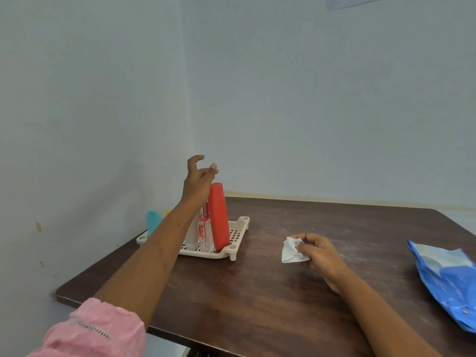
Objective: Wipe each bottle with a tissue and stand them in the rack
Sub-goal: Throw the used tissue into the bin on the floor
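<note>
A tall red bottle [219,217] stands upright in the cream plastic rack [238,229] on the dark wooden table. Beside it in the rack stand a red-and-white tube [203,229] and a white bottle [192,237], partly hidden by my left forearm. A teal bottle [153,222] stands at the rack's far left end, with a bit of something yellow behind it. My left hand [199,176] hovers just above the red bottle's top, fingers loosely spread, holding nothing. My right hand [318,251] rests on the table and pinches a crumpled white tissue [291,251].
A blue plastic tissue packet [448,282] lies at the table's right edge. The table [257,292] is pushed into a corner of pale walls, with the rack near its back left edge.
</note>
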